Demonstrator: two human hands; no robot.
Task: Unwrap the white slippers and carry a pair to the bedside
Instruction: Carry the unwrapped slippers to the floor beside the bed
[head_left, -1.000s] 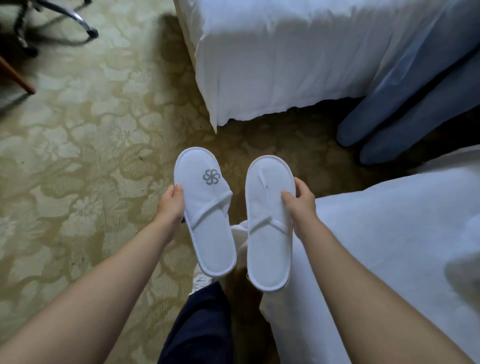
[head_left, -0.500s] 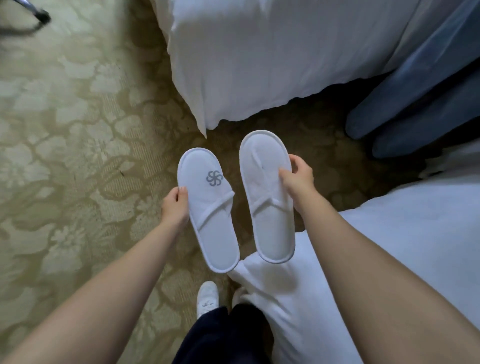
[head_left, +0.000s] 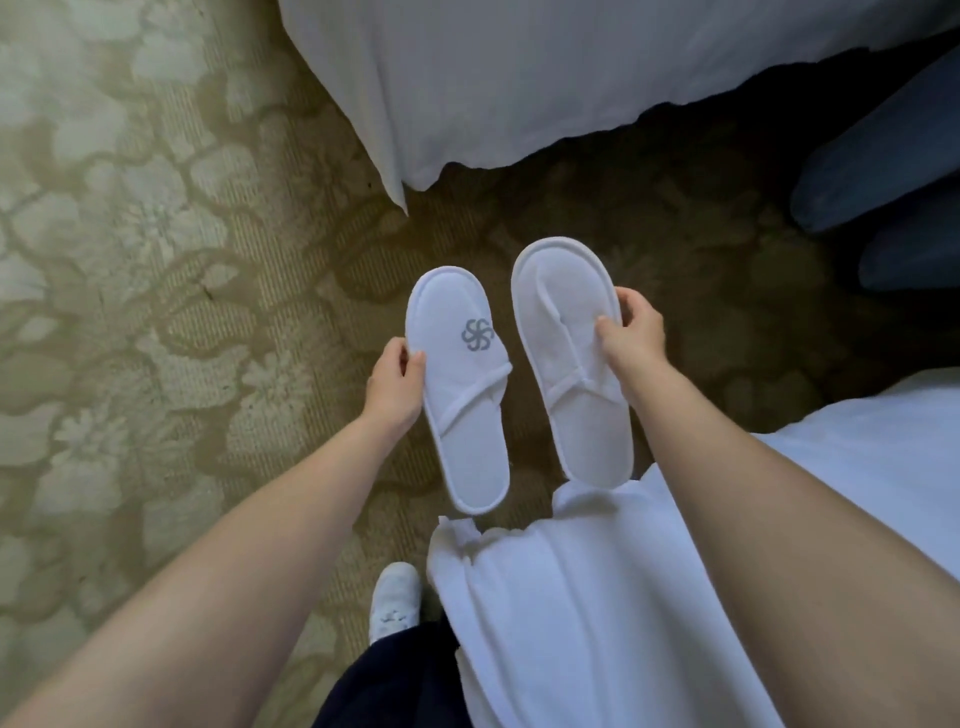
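Head view: the left hand (head_left: 392, 382) pinches the outer edge of the logo slipper (head_left: 462, 395), thumb on top, while the right hand (head_left: 631, 332) grips the side of the plain slipper (head_left: 569, 364) the same way. Both slippers hang side by side, apart, above the patterned carpet (head_left: 156, 260), between a white-draped bed (head_left: 519, 78) ahead and white bedding (head_left: 597, 597) at right.
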